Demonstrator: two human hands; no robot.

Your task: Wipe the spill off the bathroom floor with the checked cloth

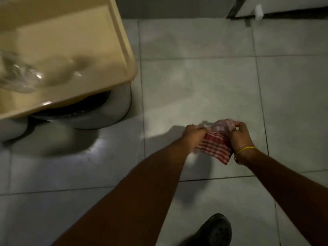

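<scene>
The red and white checked cloth (213,148) is bunched between both of my hands, held above the grey tiled floor (195,86). My left hand (192,133) grips its left end. My right hand (239,135), with a yellow band on the wrist, grips the upper right part. A loose corner of the cloth hangs down below my right wrist. I cannot make out a clear spill; the tiles show only pale, blotchy patches ahead of my hands.
A beige sink basin (62,55) on a white pedestal (99,114) stands at the left. A dark door frame (236,9) and a white roll (259,12) are at the far right. My black clog (211,229) stands at the bottom.
</scene>
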